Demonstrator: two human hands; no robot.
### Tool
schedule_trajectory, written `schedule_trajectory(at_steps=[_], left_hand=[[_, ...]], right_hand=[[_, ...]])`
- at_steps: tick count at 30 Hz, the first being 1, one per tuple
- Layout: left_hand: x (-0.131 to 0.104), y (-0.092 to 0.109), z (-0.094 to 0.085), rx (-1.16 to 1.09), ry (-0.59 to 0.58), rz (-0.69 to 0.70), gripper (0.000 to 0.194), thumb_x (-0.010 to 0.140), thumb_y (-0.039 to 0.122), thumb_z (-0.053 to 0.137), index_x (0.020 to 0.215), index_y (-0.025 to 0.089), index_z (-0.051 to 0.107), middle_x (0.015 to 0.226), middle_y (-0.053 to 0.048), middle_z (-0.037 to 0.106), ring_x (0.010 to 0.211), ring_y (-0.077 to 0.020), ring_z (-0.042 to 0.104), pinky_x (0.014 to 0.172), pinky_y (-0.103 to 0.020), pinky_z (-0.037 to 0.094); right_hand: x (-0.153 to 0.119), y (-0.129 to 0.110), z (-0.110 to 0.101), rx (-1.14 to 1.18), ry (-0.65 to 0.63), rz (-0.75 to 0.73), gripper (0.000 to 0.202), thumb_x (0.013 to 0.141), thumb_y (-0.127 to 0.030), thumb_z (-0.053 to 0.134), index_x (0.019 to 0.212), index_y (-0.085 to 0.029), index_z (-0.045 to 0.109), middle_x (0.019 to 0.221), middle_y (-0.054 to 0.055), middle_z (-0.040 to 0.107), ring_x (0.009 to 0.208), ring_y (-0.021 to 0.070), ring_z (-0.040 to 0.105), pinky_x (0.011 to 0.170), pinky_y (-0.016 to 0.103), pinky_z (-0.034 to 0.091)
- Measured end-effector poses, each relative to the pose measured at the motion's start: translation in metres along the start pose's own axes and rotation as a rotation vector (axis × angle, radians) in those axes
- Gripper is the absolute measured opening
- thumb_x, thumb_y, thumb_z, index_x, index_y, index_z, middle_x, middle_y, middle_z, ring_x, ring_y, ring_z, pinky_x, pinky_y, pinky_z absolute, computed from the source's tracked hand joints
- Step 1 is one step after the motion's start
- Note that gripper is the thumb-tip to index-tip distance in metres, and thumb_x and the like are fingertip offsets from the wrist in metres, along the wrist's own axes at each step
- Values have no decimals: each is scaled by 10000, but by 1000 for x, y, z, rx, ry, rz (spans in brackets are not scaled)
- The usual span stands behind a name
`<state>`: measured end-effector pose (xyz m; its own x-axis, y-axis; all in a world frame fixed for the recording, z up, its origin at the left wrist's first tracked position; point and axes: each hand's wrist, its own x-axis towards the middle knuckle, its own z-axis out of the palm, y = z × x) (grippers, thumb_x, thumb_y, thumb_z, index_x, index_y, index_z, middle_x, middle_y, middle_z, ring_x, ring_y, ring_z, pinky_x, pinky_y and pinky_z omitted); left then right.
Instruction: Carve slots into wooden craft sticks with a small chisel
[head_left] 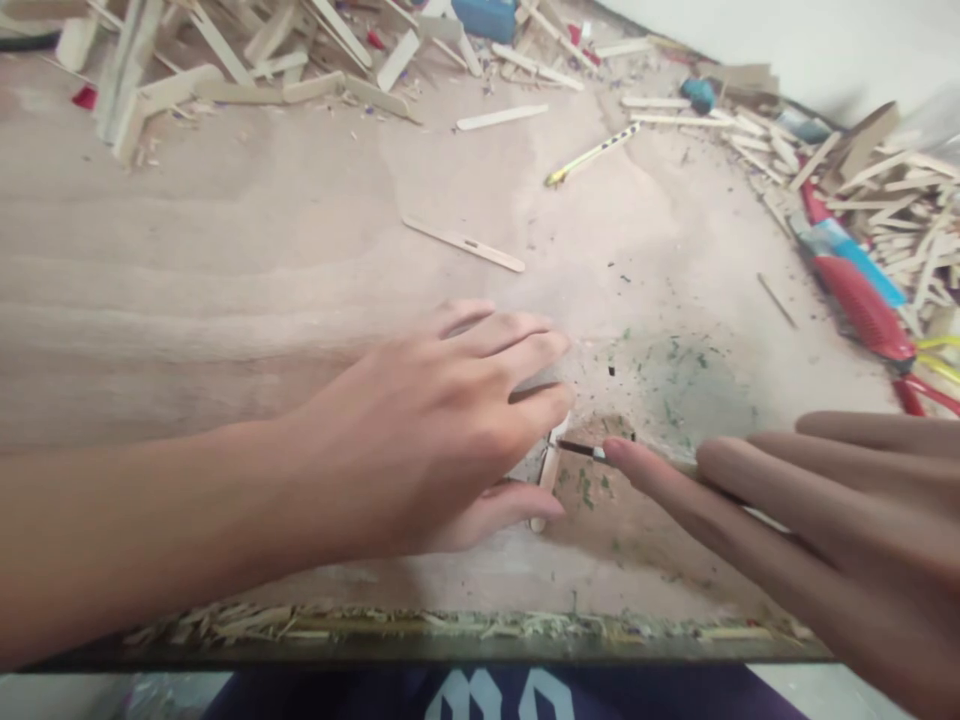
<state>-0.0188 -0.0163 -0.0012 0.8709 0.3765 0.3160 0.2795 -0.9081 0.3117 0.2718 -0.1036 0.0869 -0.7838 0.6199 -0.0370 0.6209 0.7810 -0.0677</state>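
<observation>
Right below the left hand's (450, 405) fingertips, a narrow wooden craft stick (550, 472) lies on the wooden tabletop (225, 230), between the two hands and closer to the left. That hand reaches across palm down, its index finger at the stick's far end and its thumb over the near end, pinning it; the other fingers are slightly spread. The right hand (832, 530) grips a slim craft knife (577, 448), index finger stretched along it, and the dark blade meets the stick between the left thumb and index finger. How the right thumb sits is hidden.

Green specks (697, 355) are scattered just beyond the knife. Past the left fingers lies a slotted craft stick (465, 245), with a yellow, dark-marked stick (592, 155) farther off. A red-and-blue hand tool (862, 300) rests beyond the right hand, beside heaped wooden sticks (904, 200). Wood shavings (495, 625) line the near edge.
</observation>
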Motion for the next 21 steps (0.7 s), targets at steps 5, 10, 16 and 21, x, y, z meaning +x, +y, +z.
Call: schedule_trajectory(at_steps=[5, 10, 16, 21], left_hand=[[2, 0, -2, 25, -8, 15, 615, 1054, 629, 812, 1366, 100, 783, 1589, -246, 720, 1507, -436, 681, 1255, -595, 545], [0, -1, -1, 28, -4, 20, 600, 1073, 627, 789, 1382, 114, 763, 1597, -223, 722, 1506, -418, 680, 1257, -573, 528], [-3, -1, 1, 9, -1, 6, 569, 1153, 626, 653, 1410, 124, 728, 1655, -243, 674, 1557, -430, 638, 1295, -622, 472], [-4, 0, 2, 20, -13, -1, 599, 1155, 639, 643, 1464, 130, 704, 1676, -244, 655, 1572, -439, 626, 1309, -635, 457]], right_hand=[[6, 15, -4, -124, -122, -49, 437, 1173, -120, 363, 1547, -174, 582, 842, 33, 721, 636, 225, 580, 601, 480, 411], [6, 17, -6, -113, -101, -66, 408, 1171, -94, 386, 1525, -154, 581, 796, 5, 654, 618, 212, 560, 607, 462, 336], [12, 12, -2, 5, -69, 23, 305, 1173, -118, 443, 1429, -194, 592, 763, -29, 640, 548, 181, 514, 549, 411, 337], [17, 11, 2, 150, -2, 93, 210, 1142, -120, 467, 1170, -257, 624, 737, -33, 645, 488, 166, 499, 537, 417, 294]])
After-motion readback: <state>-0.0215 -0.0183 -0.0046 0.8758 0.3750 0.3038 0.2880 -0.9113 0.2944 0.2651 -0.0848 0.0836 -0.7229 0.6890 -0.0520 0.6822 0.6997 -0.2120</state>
